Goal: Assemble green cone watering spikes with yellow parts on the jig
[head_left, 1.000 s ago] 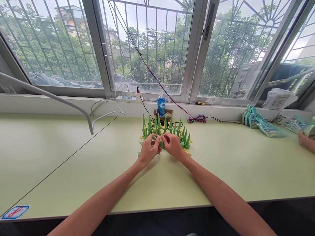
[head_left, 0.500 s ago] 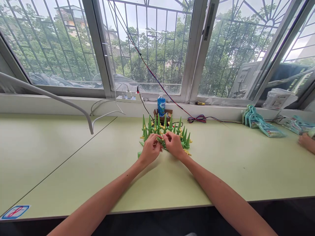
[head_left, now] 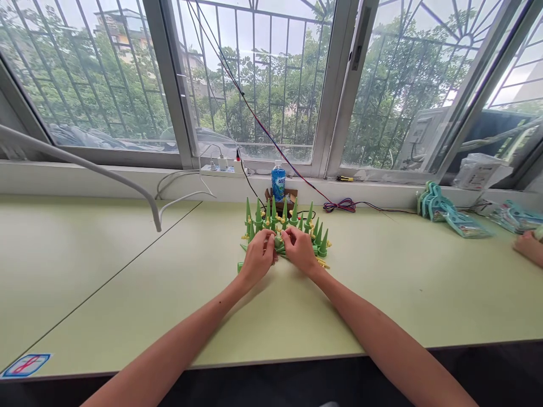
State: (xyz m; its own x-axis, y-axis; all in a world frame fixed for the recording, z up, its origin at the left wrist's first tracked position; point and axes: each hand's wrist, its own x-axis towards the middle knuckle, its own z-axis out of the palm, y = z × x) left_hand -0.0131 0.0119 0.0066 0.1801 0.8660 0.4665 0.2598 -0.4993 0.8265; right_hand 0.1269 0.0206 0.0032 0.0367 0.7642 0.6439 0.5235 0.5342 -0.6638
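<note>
My left hand (head_left: 258,255) is closed, its fingers around a green plastic cone-shaped spike (head_left: 278,242) that shows partly between my hands. My right hand (head_left: 300,249) pinches at the other side of that piece; whatever lies between its fingertips is too small to make out. Behind my hands several green spikes (head_left: 294,212) stand upright on the table, with small yellow valve-like parts at their bases. More green pieces (head_left: 240,267) lie by my left wrist, and loose yellow parts (head_left: 323,264) rest beside my right wrist.
A blue bottle (head_left: 278,182) stands behind the spikes by a brown box. Bundled cable (head_left: 339,205) and teal packaged items (head_left: 441,210) lie further right. Another person's hand (head_left: 529,247) shows at the right edge. A white curved tube (head_left: 123,176) hangs over the left side.
My left fingers have turned and closed further over the green spike, so less of it shows. My right hand stays nearly in place.
</note>
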